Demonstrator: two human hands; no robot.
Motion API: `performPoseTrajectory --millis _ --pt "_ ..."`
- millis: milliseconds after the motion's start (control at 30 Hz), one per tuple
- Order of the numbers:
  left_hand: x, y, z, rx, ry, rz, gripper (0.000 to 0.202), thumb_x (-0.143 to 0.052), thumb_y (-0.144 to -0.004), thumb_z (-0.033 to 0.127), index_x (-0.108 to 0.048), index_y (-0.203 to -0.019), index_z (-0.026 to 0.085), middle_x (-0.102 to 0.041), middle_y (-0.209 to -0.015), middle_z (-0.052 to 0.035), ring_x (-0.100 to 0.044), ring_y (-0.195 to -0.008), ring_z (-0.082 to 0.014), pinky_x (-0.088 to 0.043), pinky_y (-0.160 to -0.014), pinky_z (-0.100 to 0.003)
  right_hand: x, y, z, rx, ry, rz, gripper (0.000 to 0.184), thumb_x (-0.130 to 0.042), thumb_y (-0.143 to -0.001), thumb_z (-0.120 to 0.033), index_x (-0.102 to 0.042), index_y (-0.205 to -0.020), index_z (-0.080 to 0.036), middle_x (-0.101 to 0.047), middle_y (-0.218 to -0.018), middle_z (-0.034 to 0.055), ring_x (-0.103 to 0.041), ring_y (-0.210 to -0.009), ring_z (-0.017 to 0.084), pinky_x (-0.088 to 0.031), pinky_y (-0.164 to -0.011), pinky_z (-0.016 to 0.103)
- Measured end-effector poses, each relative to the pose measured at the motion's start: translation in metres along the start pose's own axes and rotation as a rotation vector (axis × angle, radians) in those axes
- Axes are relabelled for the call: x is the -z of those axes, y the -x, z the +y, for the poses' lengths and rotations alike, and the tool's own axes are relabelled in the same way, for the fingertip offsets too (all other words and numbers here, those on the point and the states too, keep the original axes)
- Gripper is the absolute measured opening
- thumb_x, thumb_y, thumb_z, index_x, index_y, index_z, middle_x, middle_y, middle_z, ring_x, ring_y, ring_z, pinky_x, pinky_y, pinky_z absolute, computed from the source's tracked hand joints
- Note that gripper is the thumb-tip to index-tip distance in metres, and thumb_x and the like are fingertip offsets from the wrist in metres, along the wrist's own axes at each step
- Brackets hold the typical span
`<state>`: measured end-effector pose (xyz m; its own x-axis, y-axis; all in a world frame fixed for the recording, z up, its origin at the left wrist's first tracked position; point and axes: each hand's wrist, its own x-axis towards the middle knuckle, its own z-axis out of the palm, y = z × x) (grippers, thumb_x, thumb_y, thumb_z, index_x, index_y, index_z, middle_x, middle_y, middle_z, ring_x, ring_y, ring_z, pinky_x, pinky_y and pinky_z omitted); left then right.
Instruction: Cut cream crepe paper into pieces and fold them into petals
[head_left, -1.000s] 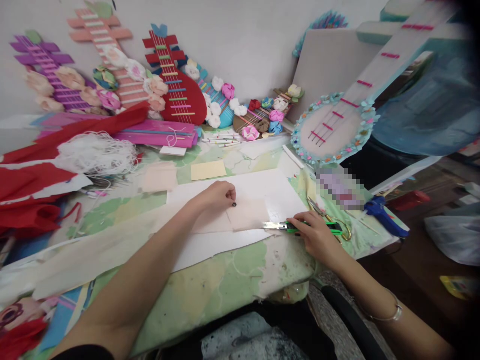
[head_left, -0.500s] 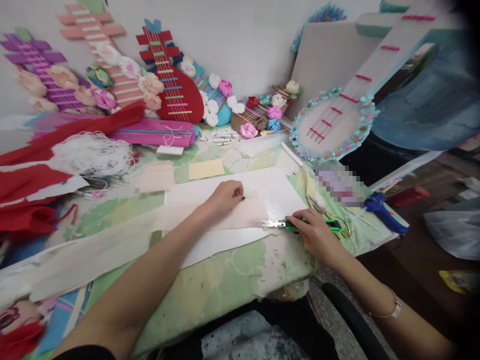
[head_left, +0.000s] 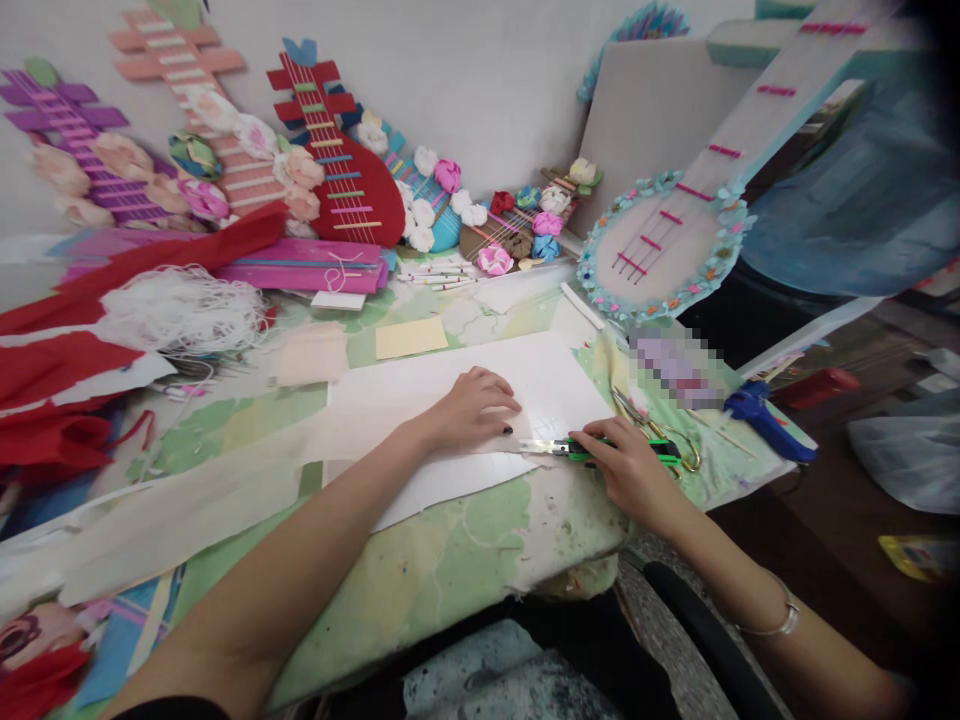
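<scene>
My left hand (head_left: 476, 410) lies with its fingers spread on a strip of pale pink crepe paper (head_left: 375, 428), close to the strip's right end. Under the strip is a white board (head_left: 442, 490) on the table. In my right hand (head_left: 626, 465) is a green utility knife (head_left: 581, 448), held low over the board. Its blade is out, and the tip points left at the paper beside my left fingertips. Whether the blade touches the paper I cannot tell. The rest of the strip (head_left: 187, 500) trails off to the left across the table.
Scissors (head_left: 634, 405) and a blue glue gun (head_left: 769, 420) lie to the right. Behind the board are a yellow card (head_left: 411, 338) and a pink paper piece (head_left: 311, 352). White string (head_left: 184, 310) heaps at the left. Decorated paper lutes (head_left: 352, 190) lean on the wall.
My left hand has slid right and toward me, and its curled fingers have spread flat onto the paper. The knife in my right hand has barely moved.
</scene>
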<state>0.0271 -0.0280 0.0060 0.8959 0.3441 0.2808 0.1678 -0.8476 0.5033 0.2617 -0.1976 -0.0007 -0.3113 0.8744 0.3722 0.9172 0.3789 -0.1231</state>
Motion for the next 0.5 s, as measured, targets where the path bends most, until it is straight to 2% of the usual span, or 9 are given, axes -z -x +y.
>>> performPoseTrajectory --millis 233,500 --pt "-0.003 0.002 -0.001 0.089 -0.063 0.057 0.023 -0.052 -0.086 0.023 -0.066 -0.103 0.027 -0.059 -0.114 -0.0059 -0.045 -0.109 -0.0239 -0.032 -0.097 -0.042 -0.003 -0.007 0.009 0.009 -0.03 0.012 0.043 -0.045 -0.078 0.001 -0.06 -0.113 -0.019 -0.06 -0.101 0.0123 -0.052 -0.092 0.026 -0.045 -0.076 0.042" --pt "-0.005 0.011 -0.007 0.317 -0.136 0.209 0.02 -0.057 -0.083 0.026 -0.069 -0.098 0.025 -0.059 -0.115 -0.0059 -0.044 -0.111 -0.0255 -0.033 -0.096 -0.043 -0.007 -0.054 0.019 0.092 -0.048 -0.045 0.038 -0.046 -0.079 0.001 -0.063 -0.108 -0.016 -0.061 -0.098 0.0124 -0.05 -0.09 0.025 -0.044 -0.074 0.039"
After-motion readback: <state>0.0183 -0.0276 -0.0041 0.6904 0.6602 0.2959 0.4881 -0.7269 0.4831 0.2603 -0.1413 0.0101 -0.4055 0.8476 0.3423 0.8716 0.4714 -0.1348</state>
